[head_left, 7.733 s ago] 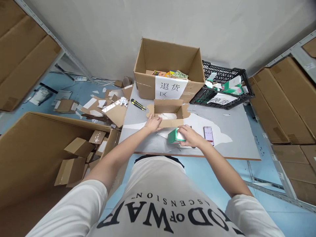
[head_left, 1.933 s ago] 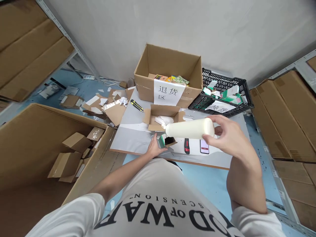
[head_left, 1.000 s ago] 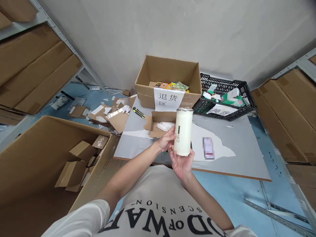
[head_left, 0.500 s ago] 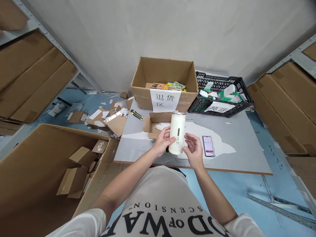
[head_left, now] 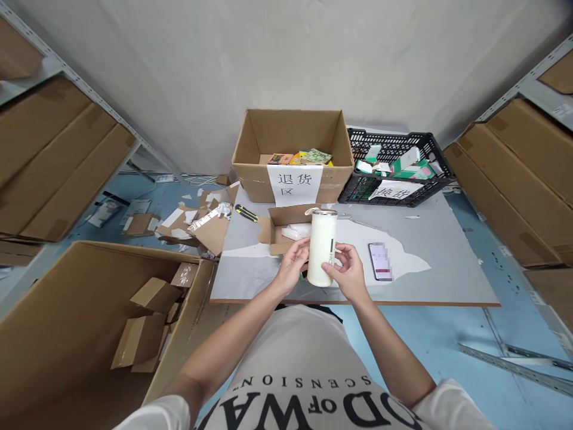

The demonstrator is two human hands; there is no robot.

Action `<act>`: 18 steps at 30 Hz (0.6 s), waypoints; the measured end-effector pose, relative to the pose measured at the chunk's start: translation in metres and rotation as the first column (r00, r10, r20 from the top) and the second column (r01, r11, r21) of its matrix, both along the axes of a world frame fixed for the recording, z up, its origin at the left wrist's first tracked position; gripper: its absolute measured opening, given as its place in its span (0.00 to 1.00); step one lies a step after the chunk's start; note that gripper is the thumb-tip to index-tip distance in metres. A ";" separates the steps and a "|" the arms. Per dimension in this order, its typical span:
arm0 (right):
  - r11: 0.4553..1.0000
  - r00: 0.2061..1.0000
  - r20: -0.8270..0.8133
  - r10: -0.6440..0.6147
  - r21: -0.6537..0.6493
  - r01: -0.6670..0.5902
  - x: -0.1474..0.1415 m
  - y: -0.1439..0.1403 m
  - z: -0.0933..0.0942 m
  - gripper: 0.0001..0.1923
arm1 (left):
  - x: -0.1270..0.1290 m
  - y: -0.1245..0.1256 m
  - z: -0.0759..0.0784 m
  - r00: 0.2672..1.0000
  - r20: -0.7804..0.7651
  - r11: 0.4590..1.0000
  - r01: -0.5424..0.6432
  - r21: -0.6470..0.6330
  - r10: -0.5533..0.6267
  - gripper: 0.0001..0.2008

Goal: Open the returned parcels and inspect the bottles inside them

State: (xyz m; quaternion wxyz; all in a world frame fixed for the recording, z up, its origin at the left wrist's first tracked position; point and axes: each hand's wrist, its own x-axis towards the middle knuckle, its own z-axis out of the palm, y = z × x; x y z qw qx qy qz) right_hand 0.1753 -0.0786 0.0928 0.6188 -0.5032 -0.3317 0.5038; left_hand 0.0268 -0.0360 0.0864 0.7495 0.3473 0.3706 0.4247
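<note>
Cream-white, the tall cylindrical bottle (head_left: 322, 246) stands upright just in front of the small open cardboard box (head_left: 286, 227), above the desk (head_left: 447, 263). Left hand (head_left: 293, 264) and right hand (head_left: 348, 273) clasp its sides; a firm, level grip suits turning it.

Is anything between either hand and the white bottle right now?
Nothing visible. The left hand and right hand both grip the upright white cylindrical bottle directly, above the grey table.

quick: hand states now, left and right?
Left hand: closed on the tall cream cylindrical bottle.
Right hand: closed on the same bottle.
</note>
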 end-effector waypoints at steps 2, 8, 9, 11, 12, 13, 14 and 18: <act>0.999 0.993 -0.112 0.034 0.013 -0.032 0.005 0.000 0.003 0.25 | -0.002 0.002 0.001 1.000 0.006 1.000 -0.008 0.002 0.008 0.22; 0.990 0.920 -0.369 0.135 0.010 -0.141 0.007 -0.001 0.007 0.26 | 0.001 0.001 -0.001 0.961 0.241 0.982 0.166 -0.093 -0.140 0.21; 0.990 0.919 -0.371 0.135 0.014 -0.140 0.006 -0.002 0.006 0.26 | 0.002 0.000 -0.002 0.942 0.290 0.972 0.205 -0.111 -0.166 0.22; 0.990 0.927 -0.347 0.139 0.027 -0.138 0.006 -0.003 0.002 0.26 | 0.002 -0.003 -0.004 0.920 0.352 0.962 0.235 -0.138 -0.174 0.22; 0.989 0.934 -0.324 0.148 0.033 -0.145 0.007 -0.003 0.001 0.25 | 0.002 -0.004 -0.005 0.915 0.366 0.960 0.236 -0.150 -0.168 0.23; 0.987 0.942 -0.295 0.162 0.040 -0.158 0.009 -0.003 -0.001 0.25 | 0.002 -0.005 -0.005 0.914 0.373 0.958 0.236 -0.161 -0.162 0.23; 0.984 0.949 -0.260 0.180 0.046 -0.174 0.011 -0.002 -0.002 0.24 | 0.001 -0.005 -0.006 0.912 0.377 0.956 0.238 -0.170 -0.160 0.24; 0.975 0.967 -0.140 0.213 0.087 -0.203 0.017 0.000 -0.001 0.20 | -0.004 -0.004 -0.004 0.901 0.383 0.942 0.287 -0.176 -0.203 0.27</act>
